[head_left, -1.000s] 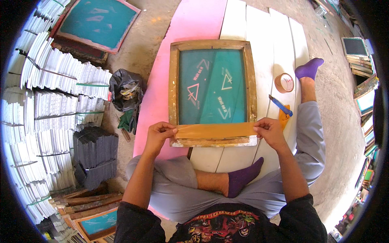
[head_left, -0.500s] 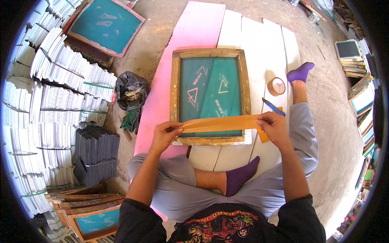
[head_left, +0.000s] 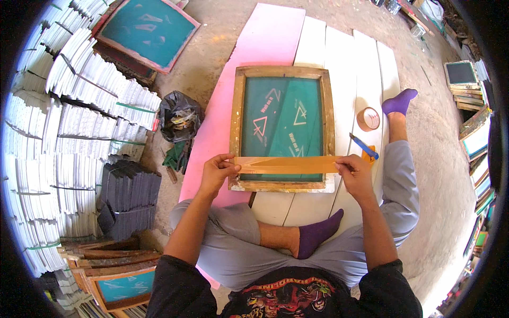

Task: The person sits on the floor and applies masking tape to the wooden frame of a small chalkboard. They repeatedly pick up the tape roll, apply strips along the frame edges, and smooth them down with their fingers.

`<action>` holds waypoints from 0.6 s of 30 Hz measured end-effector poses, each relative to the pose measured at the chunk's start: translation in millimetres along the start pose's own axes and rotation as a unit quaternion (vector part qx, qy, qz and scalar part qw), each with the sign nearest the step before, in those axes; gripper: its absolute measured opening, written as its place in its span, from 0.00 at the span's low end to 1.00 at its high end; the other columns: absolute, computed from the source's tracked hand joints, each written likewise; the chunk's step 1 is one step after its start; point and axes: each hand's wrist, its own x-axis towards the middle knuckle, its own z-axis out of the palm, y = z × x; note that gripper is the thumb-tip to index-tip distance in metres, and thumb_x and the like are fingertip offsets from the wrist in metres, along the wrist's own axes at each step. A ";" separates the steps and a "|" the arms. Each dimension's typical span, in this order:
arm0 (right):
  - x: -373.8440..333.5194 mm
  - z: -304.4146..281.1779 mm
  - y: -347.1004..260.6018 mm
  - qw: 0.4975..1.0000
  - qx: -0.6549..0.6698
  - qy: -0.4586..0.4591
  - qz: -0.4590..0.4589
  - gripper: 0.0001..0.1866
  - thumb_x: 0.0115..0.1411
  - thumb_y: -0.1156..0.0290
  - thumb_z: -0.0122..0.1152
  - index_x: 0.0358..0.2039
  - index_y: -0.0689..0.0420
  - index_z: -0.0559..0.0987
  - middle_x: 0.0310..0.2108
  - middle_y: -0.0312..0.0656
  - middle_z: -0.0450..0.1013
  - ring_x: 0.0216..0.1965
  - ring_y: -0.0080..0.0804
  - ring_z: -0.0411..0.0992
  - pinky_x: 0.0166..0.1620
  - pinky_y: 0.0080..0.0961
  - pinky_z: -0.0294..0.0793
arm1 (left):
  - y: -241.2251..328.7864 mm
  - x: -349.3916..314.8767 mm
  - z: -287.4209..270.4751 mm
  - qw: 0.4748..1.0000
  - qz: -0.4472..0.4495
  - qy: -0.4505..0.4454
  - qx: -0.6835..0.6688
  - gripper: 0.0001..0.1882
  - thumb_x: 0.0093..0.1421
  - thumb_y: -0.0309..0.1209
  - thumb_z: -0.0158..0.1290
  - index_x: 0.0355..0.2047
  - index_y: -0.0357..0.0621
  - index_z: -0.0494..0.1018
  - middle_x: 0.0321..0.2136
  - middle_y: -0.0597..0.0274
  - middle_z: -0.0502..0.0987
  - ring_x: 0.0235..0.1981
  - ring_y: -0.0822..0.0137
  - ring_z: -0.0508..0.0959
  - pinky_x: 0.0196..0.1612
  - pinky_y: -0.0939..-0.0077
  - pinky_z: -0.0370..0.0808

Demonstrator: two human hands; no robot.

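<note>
Between my hands a strip of brown packing tape (head_left: 289, 165) is stretched level across the near part of a silk-screen frame (head_left: 327, 122). My left hand (head_left: 218, 172) pinches one end of the strip at the frame's left side, and my right hand (head_left: 354, 174) pinches the other end just past its right side. Green mesh (head_left: 281, 116) with pale triangle designs fills the wooden frame, which lies flat. Whether the tape touches the mesh cannot be made out. Right of the frame lie a blue utility knife (head_left: 364, 146), an orange piece (head_left: 369, 153) partly under it, and a tape roll (head_left: 368, 119).
White and pink boards (head_left: 270, 37) lie under the frame. Tall stacks of white sheets (head_left: 79, 127) and a dark bundle (head_left: 130, 199) stand at left, near a black plastic bag (head_left: 180, 116). More screens (head_left: 148, 32) rest at far left. My socked feet (head_left: 321, 233) flank the boards.
The tape has become straighter and flatter over the frame, and my right hand has come slightly lower and closer in. The whole view has shifted a little.
</note>
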 end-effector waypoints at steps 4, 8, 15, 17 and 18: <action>17.8 -42.2 -68.3 0.969 -0.122 0.027 -0.212 0.07 0.55 0.83 0.65 0.35 0.62 0.82 0.32 0.47 0.79 0.33 0.42 0.80 0.38 0.34 0.81 | 11.0 -8.2 12.7 0.998 -0.046 -0.034 -0.029 0.25 0.57 0.23 0.67 0.55 0.29 0.75 0.32 0.60 0.83 0.32 0.71 0.82 0.39 0.77 0.80; 28.2 -71.8 -120.8 0.934 -0.178 0.066 -0.303 0.10 0.52 0.88 0.64 0.35 0.63 0.82 0.31 0.48 0.79 0.33 0.41 0.81 0.35 0.32 0.82 | 19.4 -13.2 38.3 0.994 -0.043 -0.054 -0.089 0.19 0.60 0.24 0.65 0.51 0.31 0.78 0.34 0.60 0.83 0.35 0.71 0.82 0.43 0.76 0.80; 27.4 -95.9 -136.6 0.939 -0.164 0.112 -0.282 0.08 0.54 0.89 0.64 0.34 0.65 0.81 0.33 0.48 0.81 0.33 0.38 0.82 0.35 0.28 0.81 | 22.4 -11.8 53.8 0.978 0.020 -0.069 -0.194 0.09 0.63 0.26 0.62 0.42 0.34 0.79 0.37 0.60 0.82 0.37 0.69 0.81 0.40 0.79 0.76; 24.5 -93.4 -127.5 0.953 -0.146 0.116 -0.238 0.07 0.55 0.88 0.65 0.35 0.65 0.82 0.33 0.48 0.81 0.34 0.38 0.82 0.36 0.29 0.80 | 22.7 -11.0 55.5 0.974 0.052 -0.045 -0.217 0.08 0.63 0.26 0.62 0.41 0.36 0.79 0.35 0.60 0.83 0.35 0.69 0.80 0.39 0.80 0.75; 22.3 -90.5 -119.4 0.960 -0.136 0.119 -0.214 0.07 0.56 0.87 0.65 0.35 0.65 0.82 0.33 0.48 0.81 0.34 0.38 0.82 0.37 0.29 0.80 | 26.5 -12.2 52.0 0.982 0.050 -0.038 -0.180 0.07 0.62 0.26 0.63 0.40 0.36 0.80 0.34 0.61 0.83 0.33 0.71 0.80 0.37 0.80 0.76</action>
